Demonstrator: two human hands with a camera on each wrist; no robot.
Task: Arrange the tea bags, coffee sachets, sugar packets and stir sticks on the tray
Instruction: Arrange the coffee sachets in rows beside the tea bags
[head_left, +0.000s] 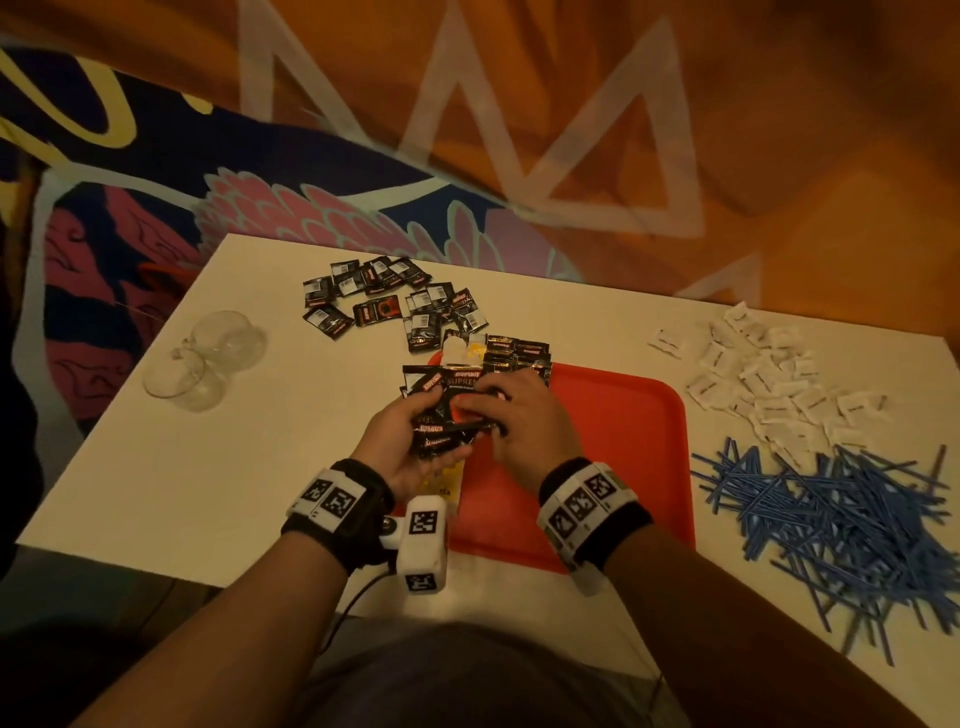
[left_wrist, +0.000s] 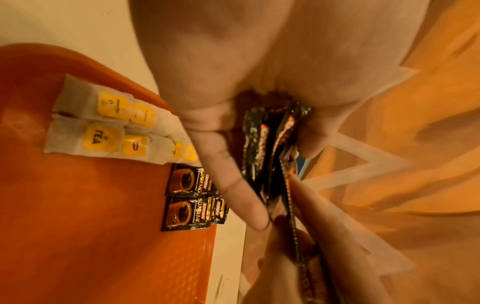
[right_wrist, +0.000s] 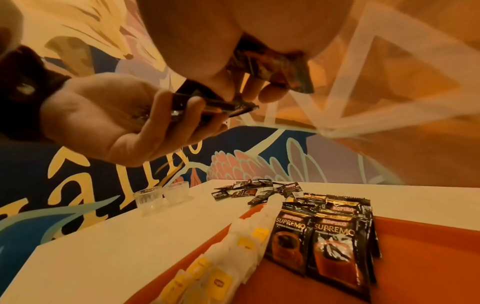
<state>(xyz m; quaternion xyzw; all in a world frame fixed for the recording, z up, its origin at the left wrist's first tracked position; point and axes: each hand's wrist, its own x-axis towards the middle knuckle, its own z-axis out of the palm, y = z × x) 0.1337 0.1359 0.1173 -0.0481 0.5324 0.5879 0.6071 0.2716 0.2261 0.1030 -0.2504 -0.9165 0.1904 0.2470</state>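
Glossy black coffee sachets (head_left: 439, 410), left hand (head_left: 410, 452), right hand (head_left: 519, 415), flat red tray (head_left: 623, 415)

One red tray (head_left: 623, 441), two clear glasses (head_left: 208, 358) at left of frame, two hands, at least six tea bags (left_wrist: 103, 123) in two rows, loose coffee sachets (head_left: 384, 299) roughly fifteen, white sugar packets (head_left: 769, 384) and blue stir sticks (head_left: 841, 519) too many to count.

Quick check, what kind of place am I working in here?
Probably a cafe or hospitality-style room, though I can't be sure: a white table stands against a painted mural wall, with an orange serving tray, two clear glasses and bulk blue stir sticks.
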